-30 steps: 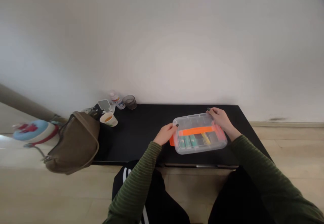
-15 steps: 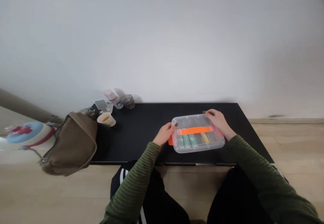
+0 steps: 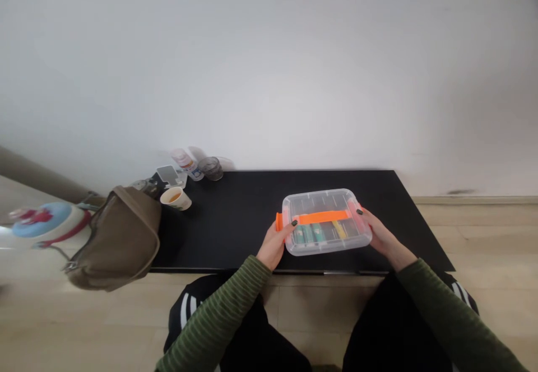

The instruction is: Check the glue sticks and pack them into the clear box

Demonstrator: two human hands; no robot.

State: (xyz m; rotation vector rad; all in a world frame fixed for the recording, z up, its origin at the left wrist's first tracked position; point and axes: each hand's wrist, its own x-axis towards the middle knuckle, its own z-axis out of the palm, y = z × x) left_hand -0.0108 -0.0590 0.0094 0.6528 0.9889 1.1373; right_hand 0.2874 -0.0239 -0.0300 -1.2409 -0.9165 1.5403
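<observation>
A clear plastic box [image 3: 325, 199] with an orange handle strip and orange side latches sits on a low black table [image 3: 235, 215]. Green and yellow items show through its lid. My left hand [image 3: 275, 243] grips the box's left end beside the raised orange latch [image 3: 278, 221], thumb on the lid edge. My right hand [image 3: 376, 232] clasps the right end, thumb on the lid over the other latch. Both hands are closed round the box ends.
At the table's left end stand a paper cup of orange drink [image 3: 175, 198], a small bottle [image 3: 185, 162], a dark glass [image 3: 210, 168] and a phone [image 3: 168, 174]. A brown bag [image 3: 117, 237] leans at the left corner. A white wall rises behind the table.
Both hands slid from the box's far corners to its near side ends. The left orange latch now sticks up. The box shifted slightly.
</observation>
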